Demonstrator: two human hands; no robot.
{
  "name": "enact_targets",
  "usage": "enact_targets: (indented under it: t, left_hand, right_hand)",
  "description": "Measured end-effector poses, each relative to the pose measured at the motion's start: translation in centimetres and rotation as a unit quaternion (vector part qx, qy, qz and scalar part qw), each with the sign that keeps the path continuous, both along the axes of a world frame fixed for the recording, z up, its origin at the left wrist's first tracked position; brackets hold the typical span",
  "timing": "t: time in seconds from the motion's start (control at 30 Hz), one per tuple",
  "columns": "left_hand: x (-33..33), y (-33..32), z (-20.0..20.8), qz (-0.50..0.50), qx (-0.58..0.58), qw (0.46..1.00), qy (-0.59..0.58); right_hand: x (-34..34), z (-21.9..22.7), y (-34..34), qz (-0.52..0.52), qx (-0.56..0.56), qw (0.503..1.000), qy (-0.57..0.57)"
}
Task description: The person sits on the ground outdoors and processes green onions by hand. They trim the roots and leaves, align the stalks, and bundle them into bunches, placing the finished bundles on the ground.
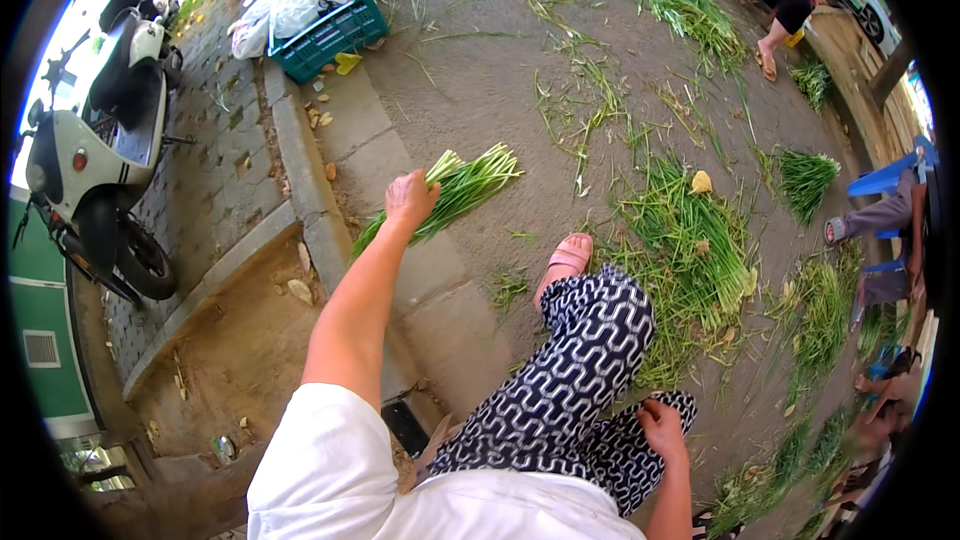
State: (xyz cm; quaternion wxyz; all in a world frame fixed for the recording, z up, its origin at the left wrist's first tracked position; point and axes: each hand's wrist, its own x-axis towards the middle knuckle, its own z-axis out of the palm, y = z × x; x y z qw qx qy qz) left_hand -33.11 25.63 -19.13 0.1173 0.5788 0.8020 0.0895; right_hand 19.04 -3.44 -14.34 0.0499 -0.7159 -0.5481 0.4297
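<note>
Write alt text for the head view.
The left hand holds a bundle of green stalks out over a concrete kerb. The right hand rests on a patterned trouser leg; loose greens cover the ground.

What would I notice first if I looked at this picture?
Probably the green bunch of long stalks that the left hand has in its grip, stretched out over the kerb in the middle. Next come the loose green stalks spread over the ground to the right, beside the patterned trousers where the right hand rests. A white scooter stands at the far left, with a green crate above it.
</note>
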Motion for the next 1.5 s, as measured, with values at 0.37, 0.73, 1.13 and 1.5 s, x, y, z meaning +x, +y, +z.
enact_targets:
  t: [0.37, 0.73, 1.13, 1.5]
  left_hand:
    - [2.0, 9.8, -12.5, -0.047, -0.108, 0.991, 0.066]
    - [7.9, 14.8, -19.2, -0.037, -0.11, 0.991, 0.062]
    - [7.7, 9.8, -21.2, -0.086, 0.007, 0.994, 0.066]
    - [12.4, 12.3, -13.6, -0.128, 0.006, 0.984, 0.125]
  right_hand:
    - [1.0, -1.8, 5.1, -0.102, -0.134, 0.986, 0.012]
    - [-0.4, -1.2, 7.1, -0.016, -0.182, 0.982, -0.041]
    - [0.6, 1.3, 10.1, -0.02, -0.12, 0.989, -0.078]
    - [4.9, 3.9, 14.1, 0.046, 0.071, 0.991, -0.101]
